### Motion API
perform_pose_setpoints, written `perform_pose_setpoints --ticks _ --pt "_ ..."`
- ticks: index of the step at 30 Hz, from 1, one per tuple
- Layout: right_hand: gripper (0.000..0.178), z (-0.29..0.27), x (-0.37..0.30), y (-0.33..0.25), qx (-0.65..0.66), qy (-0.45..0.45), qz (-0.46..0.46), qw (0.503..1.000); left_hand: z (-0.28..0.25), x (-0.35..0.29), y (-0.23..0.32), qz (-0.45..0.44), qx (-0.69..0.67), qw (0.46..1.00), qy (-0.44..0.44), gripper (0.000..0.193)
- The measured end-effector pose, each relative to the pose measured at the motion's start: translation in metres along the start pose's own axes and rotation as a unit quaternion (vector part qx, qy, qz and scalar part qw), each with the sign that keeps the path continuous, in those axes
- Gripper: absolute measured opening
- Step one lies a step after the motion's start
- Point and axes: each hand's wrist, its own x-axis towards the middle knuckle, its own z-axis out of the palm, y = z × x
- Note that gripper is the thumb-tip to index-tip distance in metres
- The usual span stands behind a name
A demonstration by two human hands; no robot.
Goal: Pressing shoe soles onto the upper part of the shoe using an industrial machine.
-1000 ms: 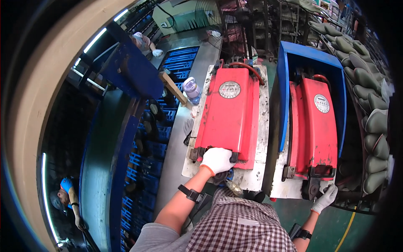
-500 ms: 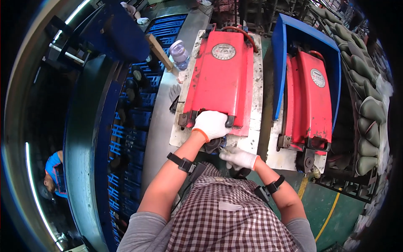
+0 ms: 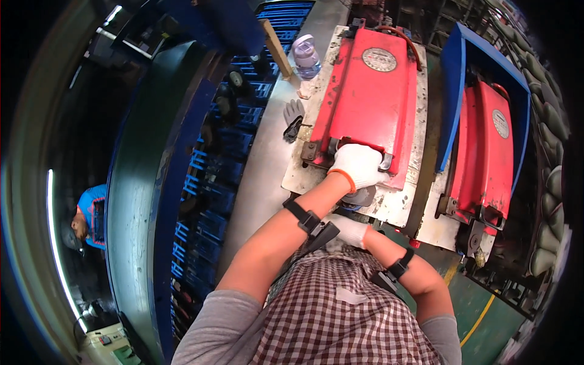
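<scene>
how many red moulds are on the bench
2. One red mould lies straight ahead, with the left hand on its near edge. The other sits to the right, inside a blue frame. More may be hidden beyond the picture's edge.

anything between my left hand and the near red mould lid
Nothing visible does. The left hand already rests on the near edge of the red lid, glove against metal. The right hand sits lower, tucked under the plate's front edge.
</scene>
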Motion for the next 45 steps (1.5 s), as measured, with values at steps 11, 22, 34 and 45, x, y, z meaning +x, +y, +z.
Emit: perform_pose_setpoints --ticks 11,22,34,45 --pt "0.042 -0.051 -0.069 -0.076 -0.035 0.143 -0.152 0.977 -0.123 -0.028 -0.001 0.159 -0.042 0.958 0.237 0.031" --pt "0.100 -0.110 0.037 -0.153 -0.413 0.660 -0.048 0.626 -0.193 -0.033 -0.031 0.201 0.119 0.812 0.536 0.051" --pt "0.063 -0.079 -0.025 -0.075 0.482 0.151 -0.422 0.753 0.019 -0.101 -0.121 -0.027 -0.735 0.626 0.259 0.075" --pt "0.054 -0.027 -0.028 -0.105 -0.040 0.248 -0.316 0.915 0.014 -0.152 -0.107 -0.028 -0.649 0.735 0.194 0.122"
